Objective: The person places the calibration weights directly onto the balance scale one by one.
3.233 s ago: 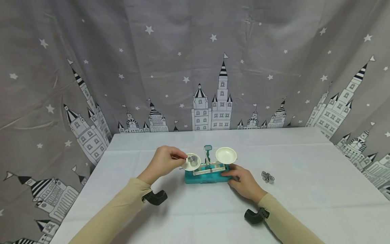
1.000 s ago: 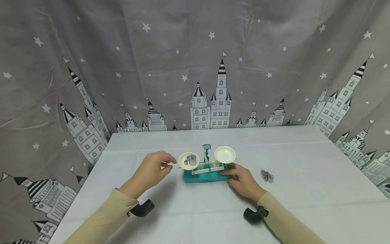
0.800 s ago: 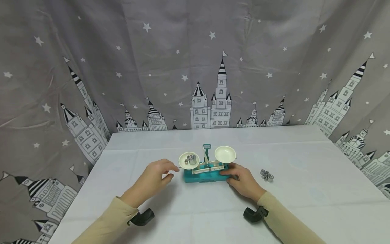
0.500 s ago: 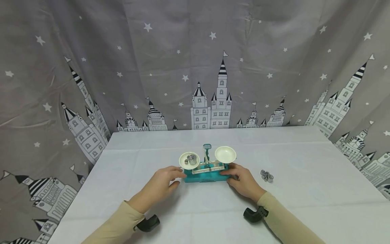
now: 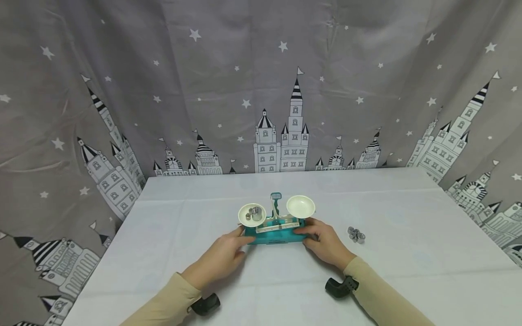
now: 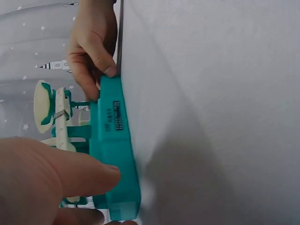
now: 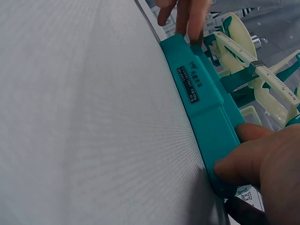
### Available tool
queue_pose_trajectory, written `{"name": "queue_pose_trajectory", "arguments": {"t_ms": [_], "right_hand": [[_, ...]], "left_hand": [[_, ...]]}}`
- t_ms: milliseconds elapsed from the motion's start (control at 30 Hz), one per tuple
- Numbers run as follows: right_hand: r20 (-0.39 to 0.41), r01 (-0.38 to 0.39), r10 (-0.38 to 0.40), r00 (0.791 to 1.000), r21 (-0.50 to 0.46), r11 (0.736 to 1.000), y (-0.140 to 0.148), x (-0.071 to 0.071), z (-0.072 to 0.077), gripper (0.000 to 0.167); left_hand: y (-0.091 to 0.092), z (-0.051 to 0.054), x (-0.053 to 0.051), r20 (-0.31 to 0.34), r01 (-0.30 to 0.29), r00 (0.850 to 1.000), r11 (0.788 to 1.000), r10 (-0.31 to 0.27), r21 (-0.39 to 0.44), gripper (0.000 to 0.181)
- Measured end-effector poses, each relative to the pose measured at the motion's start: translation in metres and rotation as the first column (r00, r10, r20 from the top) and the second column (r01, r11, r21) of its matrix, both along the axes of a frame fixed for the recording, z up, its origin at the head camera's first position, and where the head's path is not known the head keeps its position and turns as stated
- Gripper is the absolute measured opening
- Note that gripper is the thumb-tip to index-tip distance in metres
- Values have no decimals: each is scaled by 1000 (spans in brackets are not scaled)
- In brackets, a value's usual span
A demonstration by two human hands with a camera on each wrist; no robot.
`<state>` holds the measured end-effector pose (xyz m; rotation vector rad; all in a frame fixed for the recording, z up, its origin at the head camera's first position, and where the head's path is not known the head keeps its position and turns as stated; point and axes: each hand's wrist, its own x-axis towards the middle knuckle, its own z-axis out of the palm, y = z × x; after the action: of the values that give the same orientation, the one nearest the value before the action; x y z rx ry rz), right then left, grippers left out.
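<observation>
Your right hand point(image 5: 327, 244) grips one end of the teal balance point(image 5: 279, 226); your left hand point(image 5: 220, 258) touches the other, whether gripping I cannot tell. It stands on the table point(image 5: 285, 285), probably light and stiff: hold the base point(image 5: 277, 237), because weights point(image 5: 257, 213) in the left pan point(image 5: 253, 223) may slide.

Grey fabric backdrop point(image 5: 228, 27) behind table point(image 5: 408, 190); soft vertical folds, pale creases at picture's left side. Print: white stars point(image 5: 195, 35) of mixed sizes, scattered over upper part; white castles with black outlines along lower part. Tall central castle point(image 5: 295, 136): black-and-white striped spire, white pennant point(image 5: 300, 70) at tip. Shorter tower point(image 5: 266, 149) just left of it. Low domed buildings point(image 5: 207, 160) on either side. Outer castles point(image 5: 110, 183) lean outward in head view. Table covering white, faint crosswise creases.
</observation>
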<state>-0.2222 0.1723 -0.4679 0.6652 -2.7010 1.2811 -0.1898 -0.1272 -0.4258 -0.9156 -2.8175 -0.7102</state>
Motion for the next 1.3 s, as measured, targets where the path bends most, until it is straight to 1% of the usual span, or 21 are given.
{"name": "queue_pose_trajectory", "arguments": {"t_ms": [100,233,400,467,533,567,633,733,800,933,1067,1200,1300], "right_hand": [[-11,-2,2,1000,-2,1000,0,0,0,32],[-17,0,0,1000,-3,1000,0,0,-1,31],[-20,1,-1,1000,0,1000,-1,1,0,31],[-25,0,0,1000,2,1000,-1,1,0,31],[-32,-2,2,999,5,1000,-1,1,0,32],[-35,-3,3,999,6,1000,-1,1,0,32],[-40,-6,6,999,6,1000,0,0,-1,32],[-43,-6,7,999,13,1000,0,0,-1,32],[-41,-8,8,999,14,1000,0,0,-1,32],[-39,-15,15,999,15,1000,1,-1,-1,32],[-42,-18,19,999,11,1000,2,-1,0,33],[-35,-21,22,999,11,1000,2,-1,0,32],[-22,-31,32,999,29,999,3,-2,2,32]], "left_hand": [[2,-5,-1,12,9,1000,1000,-9,-1,50],[3,-13,-6,25,26,999,999,-27,32,55],[3,-24,-14,48,24,998,992,-30,121,49],[2,-27,-17,73,11,997,985,-23,172,44],[1,-31,-19,83,-1,996,976,-18,218,41],[1,-33,-20,83,-7,996,972,-13,236,40],[1,-36,-22,63,-16,998,965,-1,260,38],[1,-42,-24,25,-25,1000,960,18,279,36],[2,-45,-25,12,-34,999,957,32,287,36],[2,-48,-26,6,-49,999,953,49,298,37],[3,-48,-27,7,-56,998,953,57,297,37],[3,-47,-27,36,-75,997,956,68,285,37],[3,-47,-27,56,-87,996,954,74,286,38]]}}
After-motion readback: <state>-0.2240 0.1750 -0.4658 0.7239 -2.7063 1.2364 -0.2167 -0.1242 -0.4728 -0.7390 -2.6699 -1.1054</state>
